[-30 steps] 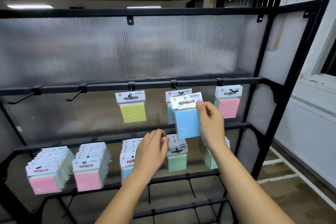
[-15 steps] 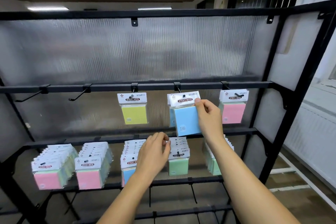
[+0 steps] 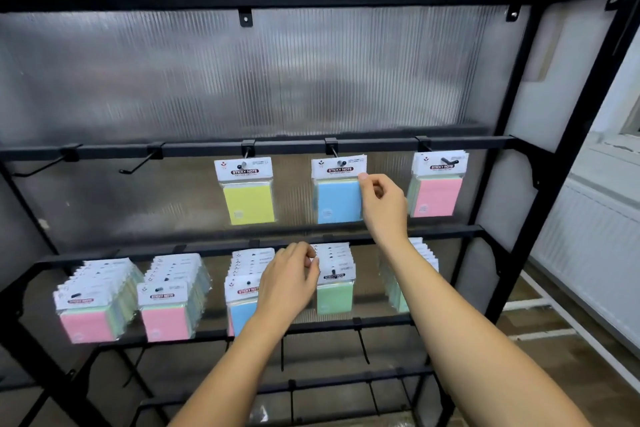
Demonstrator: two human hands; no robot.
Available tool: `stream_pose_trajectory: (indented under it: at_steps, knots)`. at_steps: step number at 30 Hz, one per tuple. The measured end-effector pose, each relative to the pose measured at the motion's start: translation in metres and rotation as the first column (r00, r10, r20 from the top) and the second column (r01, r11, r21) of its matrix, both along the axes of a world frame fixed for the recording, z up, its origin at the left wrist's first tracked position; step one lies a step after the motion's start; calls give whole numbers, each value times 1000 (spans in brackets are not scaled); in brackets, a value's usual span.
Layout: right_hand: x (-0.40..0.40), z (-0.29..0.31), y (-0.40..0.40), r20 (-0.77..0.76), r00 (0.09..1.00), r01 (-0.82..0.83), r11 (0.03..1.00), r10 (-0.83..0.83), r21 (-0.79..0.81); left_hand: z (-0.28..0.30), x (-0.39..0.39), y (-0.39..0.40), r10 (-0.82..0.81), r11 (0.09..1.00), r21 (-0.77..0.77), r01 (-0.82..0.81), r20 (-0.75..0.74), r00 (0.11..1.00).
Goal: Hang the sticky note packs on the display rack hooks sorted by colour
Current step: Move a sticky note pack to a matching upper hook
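forearms reach up from the bottom edge. left hand (image 3: pixel 289 282) sits at the lower rail, fingers curled at the white header cards between the blue-fronted stack of sticky note packs (image 3: pixel 242 302) and the green-fronted stack (image 3: pixel 334 282); can't tell if it actually grips one. more mixed stacks hang left, two pink-fronted (image 3: pixel 91 307) (image 3: pixel 169 302), and another stack (image 3: pixel 420 270) is half hidden behind the right forearm. higher up, right hand (image 3: pixel 382 206) pinches the right edge of the blue sticky note pack (image 3: pixel 337 192), which hangs on the middle hook of the upper black rail (image 3: pixel 194 150). yellow pack (image 3: pixel 247 194) hangs to its left, pink packs (image 3: pixel 438 189) to its right. two bare black hooks (image 3: pixel 138 165) further left. ribbed translucent panel (image 3: pixel 242 80) backs the black metal display rack (image 3: pixel 568 135).
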State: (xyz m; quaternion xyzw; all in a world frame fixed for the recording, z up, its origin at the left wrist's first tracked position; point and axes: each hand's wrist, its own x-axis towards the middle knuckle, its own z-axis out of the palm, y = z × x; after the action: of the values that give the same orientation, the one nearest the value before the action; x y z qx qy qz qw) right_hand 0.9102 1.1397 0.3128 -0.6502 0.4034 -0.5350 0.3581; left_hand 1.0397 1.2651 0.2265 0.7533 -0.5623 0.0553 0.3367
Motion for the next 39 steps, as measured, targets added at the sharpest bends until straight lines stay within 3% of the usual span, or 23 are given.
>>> stream_pose_trajectory:
  at_steps: [5, 10, 15, 20, 25, 31, 39]
  knots:
    - [-21, -52, 13, -27, 1000, 17, 996, -15, 82, -27, -13, 0, 4, 997, 78, -6, 34, 999]
    - [-50, -124, 27, -153, 988, 38, 979, -7, 200, -56, -31, -3, 2, 990, 144, -9, 48, 999]
    - [-88, -160, 34, -253, 967, 95, 965, -31, 243, -74, -44, -9, 25, 980, 196, -37, 66, 998]
    - [-115, -172, 14, -317, 941, 211, 941, -122, 264, -84, -48, -15, 162, 952, 235, -198, 167, 973]
    - [-130, -177, -9, -377, 899, 326, 914, -221, 242, -88, -43, -23, 327, 920, 204, -336, 78, 942]
    - [-134, -181, -24, -431, 890, 291, 913, -149, 285, -85, -43, -31, 347, 898, 257, -357, 88, 934]
    - [-140, -182, -20, -282, 952, 212, 922, -121, 322, -84, -47, -27, 350, 890, 265, -370, 121, 929]
